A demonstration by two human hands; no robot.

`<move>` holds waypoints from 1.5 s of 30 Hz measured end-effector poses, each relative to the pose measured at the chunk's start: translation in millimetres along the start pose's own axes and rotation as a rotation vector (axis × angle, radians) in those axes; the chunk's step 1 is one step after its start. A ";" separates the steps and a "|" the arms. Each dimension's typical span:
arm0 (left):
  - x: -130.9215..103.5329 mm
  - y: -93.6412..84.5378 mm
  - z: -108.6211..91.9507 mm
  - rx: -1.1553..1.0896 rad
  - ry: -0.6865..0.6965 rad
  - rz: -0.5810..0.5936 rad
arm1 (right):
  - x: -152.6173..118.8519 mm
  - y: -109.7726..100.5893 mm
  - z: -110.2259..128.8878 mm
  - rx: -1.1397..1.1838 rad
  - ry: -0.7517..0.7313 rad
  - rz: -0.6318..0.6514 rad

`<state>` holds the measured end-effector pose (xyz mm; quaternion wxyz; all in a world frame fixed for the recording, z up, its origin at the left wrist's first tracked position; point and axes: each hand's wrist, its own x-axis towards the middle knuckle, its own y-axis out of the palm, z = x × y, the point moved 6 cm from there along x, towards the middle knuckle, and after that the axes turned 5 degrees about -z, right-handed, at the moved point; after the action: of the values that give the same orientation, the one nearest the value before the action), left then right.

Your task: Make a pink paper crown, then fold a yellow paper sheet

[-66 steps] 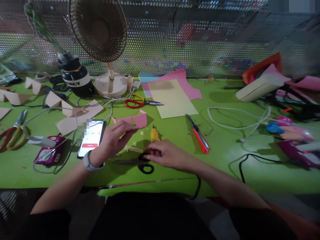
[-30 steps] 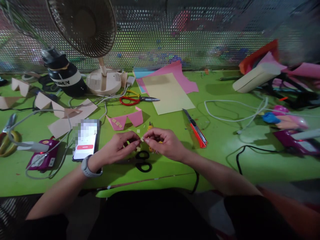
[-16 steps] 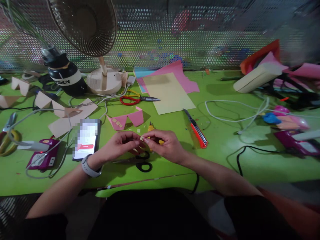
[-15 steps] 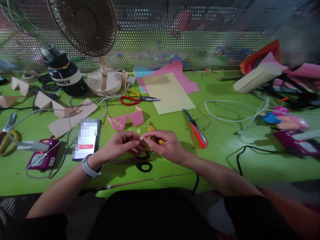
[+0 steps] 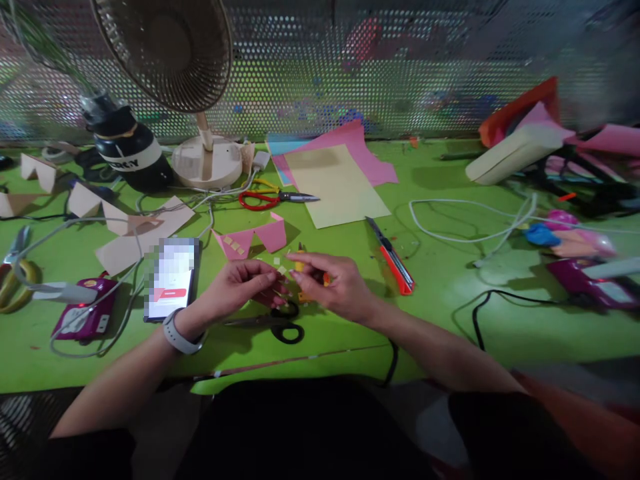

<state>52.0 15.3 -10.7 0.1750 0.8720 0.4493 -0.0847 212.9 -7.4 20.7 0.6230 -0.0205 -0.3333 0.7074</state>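
My left hand (image 5: 250,285) has its thumb and index finger pinched together, with a small pale yellow square (image 5: 282,271) at the tips. Its other fingers curl loosely below. To the right, my right hand (image 5: 335,283) has its thumb and index finger apart, with nothing visible between them. A yellow tool (image 5: 300,263) lies partly hidden under the right hand; its kind is unclear. Just beyond the fingertips lies another small pale square (image 5: 277,261). Behind the left hand stands a folded pink paper piece (image 5: 273,235) bearing several yellow squares. Black-handled scissors (image 5: 290,333) lie below both hands.
A phone (image 5: 173,283) lies left of my hands, near a purple power adapter (image 5: 90,310). An orange utility knife (image 5: 397,267) is to the right. Yellow paper (image 5: 335,187), red-and-yellow-handled scissors (image 5: 260,199) and a fan (image 5: 207,163) are farther back. White cable (image 5: 450,237) loops at right.
My right hand has drawn slightly right, and its thumb and index finger have parted. The small square stays by the left fingertips. The left hand has barely moved.
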 end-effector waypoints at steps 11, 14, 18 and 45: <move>8.6 -12.2 0.1 0.074 0.060 -0.126 | -26.3 -7.4 -39.5 -0.853 0.131 0.635; 9.3 -13.5 1.5 0.070 0.057 -0.142 | -26.9 -0.4 -45.2 -0.851 0.162 0.607; 10.0 -16.6 3.2 0.056 0.065 -0.147 | -22.8 -12.0 -50.8 -0.762 0.253 0.522; 4.1 -13.7 -0.5 0.471 0.389 -0.244 | -25.4 -12.5 -9.1 -0.037 0.041 0.114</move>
<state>43.3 25.9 -14.6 -0.1319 0.8280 0.5436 -0.0384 233.5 -26.1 10.0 0.5877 -0.0655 -0.3320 0.7349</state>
